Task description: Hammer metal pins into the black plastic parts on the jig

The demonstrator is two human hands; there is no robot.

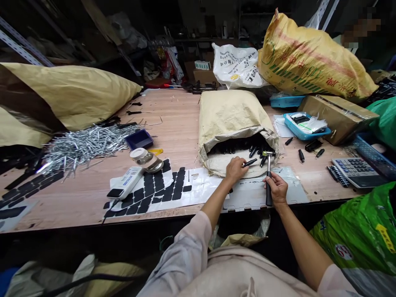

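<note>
Our left hand (236,170) pinches a black handle (250,162) in its fingertips; our right hand (277,187) grips a hammer (269,166). The sack (230,111) holds more handles (253,151).

A long table with a pinkish-brown wood-grain top (176,119) crosses the room, its surface well lit, with a pale sheen toward the far edge. Beyond that edge the room sinks into deep shadow, and the back wall is hard to make out. A dark horizontal shelf (207,40) runs there, crowded with small, indistinct objects. Pale grey perforated metal bars (21,48) slant in beyond the table's far left corner, near a sloping brown board (100,20) and crumpled translucent plastic sheeting (126,33). Similar pale metal struts (321,10) rise beyond the far right. Below the table's near edge lies darkness, the floor indistinct.
</note>
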